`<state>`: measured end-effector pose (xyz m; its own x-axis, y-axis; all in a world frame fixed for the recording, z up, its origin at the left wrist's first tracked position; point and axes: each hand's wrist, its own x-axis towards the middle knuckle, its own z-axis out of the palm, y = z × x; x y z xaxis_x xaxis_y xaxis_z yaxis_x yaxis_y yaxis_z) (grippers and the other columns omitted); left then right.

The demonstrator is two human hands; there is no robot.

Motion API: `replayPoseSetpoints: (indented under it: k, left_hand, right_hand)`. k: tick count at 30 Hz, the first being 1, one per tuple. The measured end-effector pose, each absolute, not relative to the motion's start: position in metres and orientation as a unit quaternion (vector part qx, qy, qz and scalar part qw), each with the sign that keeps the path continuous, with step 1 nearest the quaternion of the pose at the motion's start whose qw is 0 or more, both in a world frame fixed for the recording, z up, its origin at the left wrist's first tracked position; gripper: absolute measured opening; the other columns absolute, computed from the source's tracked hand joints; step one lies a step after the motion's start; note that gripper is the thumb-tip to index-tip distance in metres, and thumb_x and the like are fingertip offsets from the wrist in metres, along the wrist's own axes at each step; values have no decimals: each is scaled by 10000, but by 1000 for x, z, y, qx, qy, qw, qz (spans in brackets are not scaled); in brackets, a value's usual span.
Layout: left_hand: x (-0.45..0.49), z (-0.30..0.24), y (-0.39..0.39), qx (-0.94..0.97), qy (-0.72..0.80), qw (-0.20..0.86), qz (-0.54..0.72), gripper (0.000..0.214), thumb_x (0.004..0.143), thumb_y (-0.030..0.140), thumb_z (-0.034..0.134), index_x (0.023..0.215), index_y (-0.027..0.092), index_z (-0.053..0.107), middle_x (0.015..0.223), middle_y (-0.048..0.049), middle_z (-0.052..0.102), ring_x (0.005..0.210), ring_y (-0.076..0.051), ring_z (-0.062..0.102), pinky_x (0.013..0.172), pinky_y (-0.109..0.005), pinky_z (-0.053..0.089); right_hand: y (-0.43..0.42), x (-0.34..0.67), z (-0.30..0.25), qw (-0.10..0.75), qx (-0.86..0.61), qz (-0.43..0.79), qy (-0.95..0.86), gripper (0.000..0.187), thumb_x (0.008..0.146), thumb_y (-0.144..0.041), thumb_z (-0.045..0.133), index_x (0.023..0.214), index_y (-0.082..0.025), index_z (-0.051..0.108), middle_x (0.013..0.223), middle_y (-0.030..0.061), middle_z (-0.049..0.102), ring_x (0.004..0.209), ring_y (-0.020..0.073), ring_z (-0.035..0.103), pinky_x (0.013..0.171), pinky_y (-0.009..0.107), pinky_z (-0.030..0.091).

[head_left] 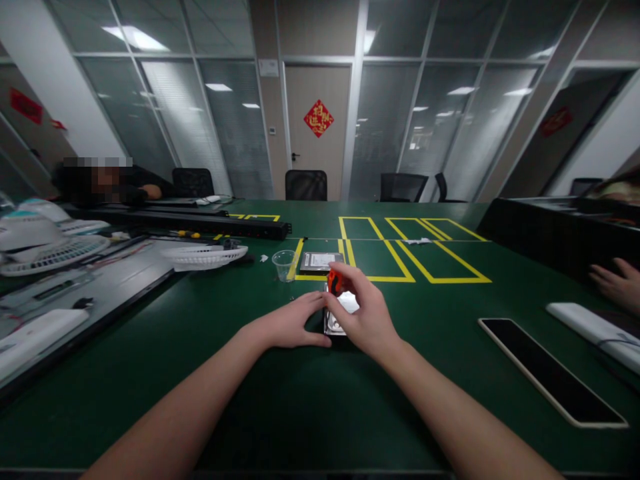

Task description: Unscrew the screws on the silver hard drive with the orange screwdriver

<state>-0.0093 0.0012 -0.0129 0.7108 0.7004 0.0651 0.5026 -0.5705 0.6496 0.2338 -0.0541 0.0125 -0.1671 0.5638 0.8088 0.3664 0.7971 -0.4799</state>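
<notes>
A silver hard disk drive [336,324] lies on the green table in front of me, partly covered by my hands. My left hand [295,321] grips its left side, thumb at the near edge and fingers reaching the far edge. Above the drive, the fingers of my right hand [364,307] are closed around the orange-and-black handle of a screwdriver [335,280]. The handle is upright; its tip is hidden. Just beyond lies a second hard drive [320,261] with a white label, beside a clear plastic cup [285,266].
Yellow tape rectangles [410,280] mark the green table [430,320]. At right are a dark-screened, white-rimmed slab [550,370], a white bar [595,333] and another person's hand [617,283]. White fan-like parts [205,256] and a grey panel [125,283] fill the left. Another person sits far left.
</notes>
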Motion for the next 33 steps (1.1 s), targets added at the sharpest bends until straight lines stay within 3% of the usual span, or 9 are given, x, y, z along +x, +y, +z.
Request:
replayPoseSetpoints:
  k: [6,15,19,24,33]
  left_hand:
    - [-8,-11,0,872,347,307,156,1070,940,631,1131,1861,299,699,2009,-188,628,1910,-523,556,1620,-704,410]
    - [-8,-13,0,870,343,314,164,970,937,624,1124,1777,308,757,1979,-166,664,1875,-530,592,1596,-709,450]
    - [-6,-9,-2,874,337,308,168,909,937,576,1124,1730,294,780,1941,-170,699,1854,-529,619,1593,-703,459]
    - [-7,-9,-1,872,350,305,153,999,929,620,1129,1793,308,737,1978,-182,660,1904,-547,555,1601,-745,433]
    - [-6,-11,0,875,342,301,162,917,941,576,1131,1735,285,776,1951,-174,691,1859,-529,613,1597,-702,451]
  right_hand:
    - [-58,233,15,559,-305,84,-766,556,1179,-200,739,1716,-341,746,1408,107,898,1117,287,894,1047,502,816]
    - [-57,235,12,564,-310,70,-762,542,1175,-224,804,1694,-364,738,1339,89,881,1092,296,872,1019,507,804]
    - [-59,234,15,561,-293,86,-769,550,1181,-191,770,1702,-362,740,1439,108,878,1149,287,887,1032,493,814]
    - [-61,234,14,551,-313,100,-767,577,1178,-204,739,1735,-352,699,1503,125,885,1217,304,909,1110,528,805]
    - [-57,238,16,551,-294,94,-775,495,1184,-241,811,1662,-358,753,1372,91,873,1111,294,864,1009,500,784]
